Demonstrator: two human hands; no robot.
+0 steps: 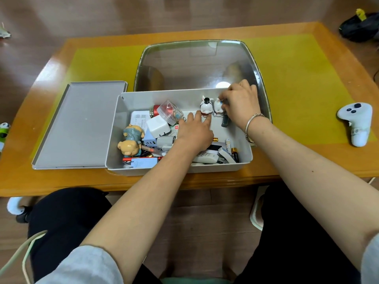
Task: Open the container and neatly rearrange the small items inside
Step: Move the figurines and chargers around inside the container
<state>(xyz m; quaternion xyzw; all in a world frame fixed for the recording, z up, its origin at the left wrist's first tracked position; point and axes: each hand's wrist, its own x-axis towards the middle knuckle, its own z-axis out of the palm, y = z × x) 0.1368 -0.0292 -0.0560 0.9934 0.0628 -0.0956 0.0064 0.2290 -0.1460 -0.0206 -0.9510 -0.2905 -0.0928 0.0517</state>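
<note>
Head view, both hands in container (143, 99), lid (80, 124) off

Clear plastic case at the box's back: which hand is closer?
Left. The left hand lies just right of the clear plastic case, fingertips near it; the right hand is farther right, pinching a white figurine.

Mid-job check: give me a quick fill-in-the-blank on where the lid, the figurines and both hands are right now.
1. The grey lid lies flat on the table, on the ____ side of the open container.
2. The right hand pinches the white figurine standing beside the figurine with the ____ hat.
3. The left hand reaches ____ the container, fingers extended.
4. The white game controller lies ____ the container.

Missing words: left; black; into; outside
</note>
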